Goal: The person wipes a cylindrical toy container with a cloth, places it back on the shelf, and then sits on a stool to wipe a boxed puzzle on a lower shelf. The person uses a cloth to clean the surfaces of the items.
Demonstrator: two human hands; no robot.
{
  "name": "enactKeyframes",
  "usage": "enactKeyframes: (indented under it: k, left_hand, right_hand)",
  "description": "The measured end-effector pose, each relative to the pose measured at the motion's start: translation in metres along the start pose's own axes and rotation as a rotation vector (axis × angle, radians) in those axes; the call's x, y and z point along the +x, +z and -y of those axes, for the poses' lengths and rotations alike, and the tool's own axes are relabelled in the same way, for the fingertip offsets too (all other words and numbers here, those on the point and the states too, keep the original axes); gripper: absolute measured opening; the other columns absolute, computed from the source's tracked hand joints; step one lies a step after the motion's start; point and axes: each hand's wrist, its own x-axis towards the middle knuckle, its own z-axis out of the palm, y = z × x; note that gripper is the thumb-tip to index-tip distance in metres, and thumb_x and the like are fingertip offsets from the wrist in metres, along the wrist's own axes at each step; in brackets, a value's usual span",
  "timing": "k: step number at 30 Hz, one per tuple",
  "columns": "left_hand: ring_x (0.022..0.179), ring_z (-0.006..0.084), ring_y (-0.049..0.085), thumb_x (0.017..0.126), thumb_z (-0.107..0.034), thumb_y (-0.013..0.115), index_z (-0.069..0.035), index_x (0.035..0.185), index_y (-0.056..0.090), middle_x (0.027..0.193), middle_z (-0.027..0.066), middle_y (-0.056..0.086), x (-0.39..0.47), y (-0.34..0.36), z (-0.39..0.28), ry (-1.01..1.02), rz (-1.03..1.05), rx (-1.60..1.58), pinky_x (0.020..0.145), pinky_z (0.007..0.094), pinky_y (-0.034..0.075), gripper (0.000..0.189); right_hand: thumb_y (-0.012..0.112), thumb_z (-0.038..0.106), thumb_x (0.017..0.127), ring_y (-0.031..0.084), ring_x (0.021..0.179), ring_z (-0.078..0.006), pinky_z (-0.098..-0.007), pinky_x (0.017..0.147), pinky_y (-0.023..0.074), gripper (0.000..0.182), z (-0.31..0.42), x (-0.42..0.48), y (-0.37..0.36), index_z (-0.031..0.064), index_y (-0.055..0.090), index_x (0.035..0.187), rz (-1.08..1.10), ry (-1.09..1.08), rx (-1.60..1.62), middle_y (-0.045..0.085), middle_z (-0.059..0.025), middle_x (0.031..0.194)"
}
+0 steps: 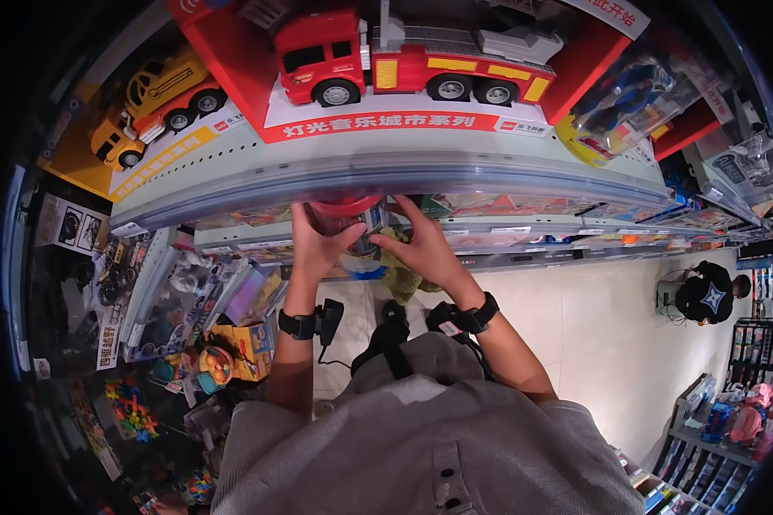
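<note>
My left hand (325,241) and my right hand (419,241) are around a clear plastic container with a red lid (348,207), just under the front edge of an upper shelf (386,174). Each hand is on one side of it, and the shelf edge hides some fingertips. A yellowish cloth (400,273) hangs below my right hand and seems to be pinched against the container by it. Below my left hand, another clear container with a blue base (364,273) shows partly. A boxed red toy fire truck (419,71) stands on the upper shelf.
A boxed yellow toy truck (161,103) stands at the upper left, a clear toy package (625,109) at the upper right. Lower shelves (554,225) hold flat boxes. Packed toys (219,360) fill the left side. A person (712,293) is far off at the right, near display racks (715,438).
</note>
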Motion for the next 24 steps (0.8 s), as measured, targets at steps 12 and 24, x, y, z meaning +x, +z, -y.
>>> enactKeyframes:
  k: [12, 24]
  left_hand:
    - [0.105, 0.0241, 0.051, 0.066, -0.013, 0.079, 0.001, 0.12, 0.039, 0.117, 0.0168, 0.049, -0.02, 0.053, -0.01, 0.103, -0.298, 0.76, 0.091, 0.0366, 0.04, 0.068]
    - [0.114, 0.0172, 0.045, 0.074, -0.011, 0.073, -0.004, 0.141, 0.02, 0.125, 0.0096, 0.046, -0.041, -0.003, 0.015, -0.149, 0.13, -0.057, 0.093, 0.0308, 0.04, 0.086]
  right_hand:
    - [0.08, 0.036, 0.066, 0.052, 0.111, -0.0382, -0.0368, 0.087, 0.0454, 0.093, -0.025, -0.011, 0.011, -0.0051, 0.03, 0.133, -0.054, -0.121, -0.129, 0.047, -0.0263, 0.124]
    - [0.078, 0.018, 0.071, 0.051, 0.108, -0.0137, -0.03, 0.091, 0.0413, 0.068, -0.045, 0.007, -0.017, -0.0024, 0.045, 0.127, 0.396, -0.048, 0.403, 0.056, -0.0105, 0.118]
